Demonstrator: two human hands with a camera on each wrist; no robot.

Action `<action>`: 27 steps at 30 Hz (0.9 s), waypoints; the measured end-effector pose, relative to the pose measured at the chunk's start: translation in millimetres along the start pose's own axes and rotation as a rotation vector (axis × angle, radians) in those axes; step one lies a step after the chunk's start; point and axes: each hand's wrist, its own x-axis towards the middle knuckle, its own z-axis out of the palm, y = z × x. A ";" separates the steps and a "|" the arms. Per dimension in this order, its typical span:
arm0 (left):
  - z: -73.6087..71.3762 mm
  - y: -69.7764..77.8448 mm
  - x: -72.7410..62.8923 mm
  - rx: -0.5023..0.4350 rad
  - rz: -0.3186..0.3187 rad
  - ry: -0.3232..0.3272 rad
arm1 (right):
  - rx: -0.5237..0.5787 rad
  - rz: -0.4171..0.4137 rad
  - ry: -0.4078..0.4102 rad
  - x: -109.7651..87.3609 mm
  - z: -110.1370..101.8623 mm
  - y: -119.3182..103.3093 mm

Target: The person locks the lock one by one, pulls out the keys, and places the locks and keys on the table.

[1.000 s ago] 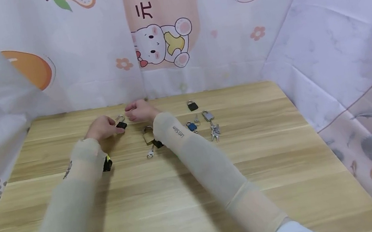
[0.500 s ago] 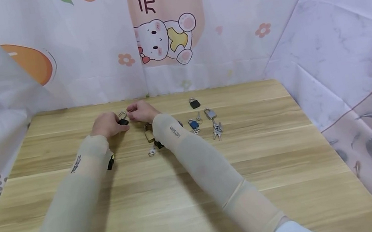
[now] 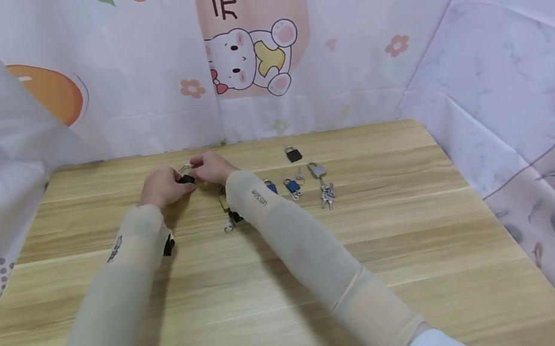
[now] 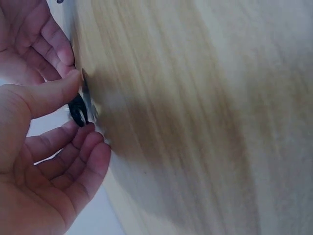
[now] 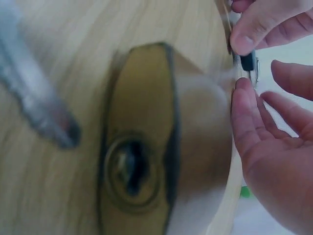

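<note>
A small black padlock (image 3: 187, 179) with its shackle raised is at the back left of the table. My left hand (image 3: 162, 186) pinches its body between thumb and fingers, as the left wrist view shows around the dark padlock (image 4: 77, 110). Just right of the shackle is my right hand (image 3: 211, 168). In the right wrist view this right hand (image 5: 283, 147) has its thumb apart from loosely extended fingers, with fingertips close to the padlock (image 5: 248, 61). Under the right forearm, a brass padlock (image 3: 223, 201) is partly hidden; its keyhole end looms large in the right wrist view.
Right of the right forearm lie two blue padlocks (image 3: 292, 185), a black padlock (image 3: 294, 154) and a silver padlock (image 3: 317, 170) with a bunch of keys (image 3: 327, 194). Near the brass one are another black padlock (image 3: 236, 216) and keys (image 3: 229, 226). A dark object (image 3: 169, 246) shows beside the left sleeve.
My left hand has shifted slightly right with the black padlock, and my right hand's fingers are now closer to its shackle. The head view has shifted slightly.
</note>
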 end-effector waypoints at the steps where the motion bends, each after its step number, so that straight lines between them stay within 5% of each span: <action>1: 0.3 2.1 0.5 -0.015 0.007 0.005 | 0.006 0.007 0.011 -0.7 -2.0 -0.3; 5: 0.0 11.4 3.5 -0.083 0.043 0.009 | 0.073 0.010 0.078 -3.2 -11.6 2.7; 13: 2.8 46.0 7.7 -0.263 0.184 -0.024 | 0.441 -0.038 0.108 -17.7 -55.5 20.1; 16: 9.1 60.6 9.1 -0.398 0.218 -0.056 | 0.541 -0.054 0.123 -30.0 -73.3 24.5; 21: 24.8 87.7 9.4 -0.727 0.171 -0.120 | 0.544 -0.116 0.203 -51.0 -98.0 31.6; 27: 38.0 115.7 6.2 -1.012 0.088 -0.103 | 0.499 -0.159 0.292 -81.0 -117.6 35.5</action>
